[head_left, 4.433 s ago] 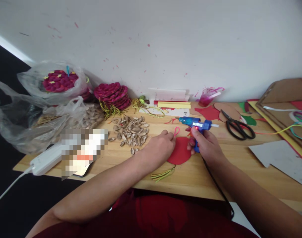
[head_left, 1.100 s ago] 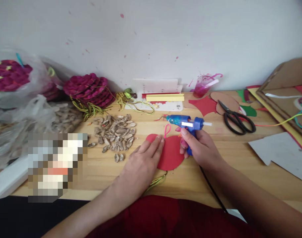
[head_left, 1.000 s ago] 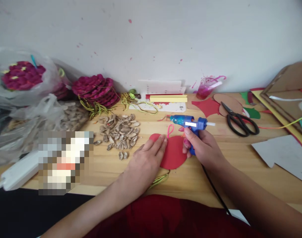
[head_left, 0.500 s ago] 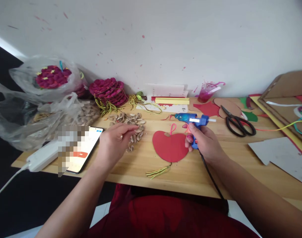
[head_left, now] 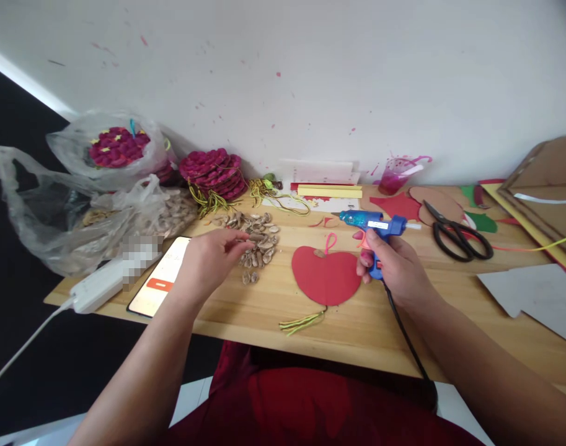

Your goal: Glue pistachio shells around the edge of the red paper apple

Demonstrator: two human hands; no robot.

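Note:
In my right hand (head_left: 398,269) is a blue hot glue gun (head_left: 371,223), its nozzle pointing left and a clear glue stick showing at the back. My left hand (head_left: 212,257) pinches a brown shell-like piece (head_left: 256,237) between thumb and fingertips, above a pile of similar pieces (head_left: 264,251). Between the hands lies a red apple-shaped cutout (head_left: 327,279), flat on the table. One brown piece (head_left: 318,253) sits at its top edge beside a pink cord loop (head_left: 330,241). A yellow-green tassel (head_left: 304,323) hangs from its bottom.
A phone (head_left: 159,282) and a white power strip (head_left: 108,282) lie at left, before plastic bags (head_left: 119,210). Stacked magenta discs (head_left: 212,173) stand behind the pile. Black scissors (head_left: 459,238), paper scraps (head_left: 397,204) and a cup of pink liquid (head_left: 394,176) are at right.
The whole view has shifted, so things appear further right. My left hand has drawn back slightly, and a brown piece now shows in its pinch. The glue gun remains in my right hand.

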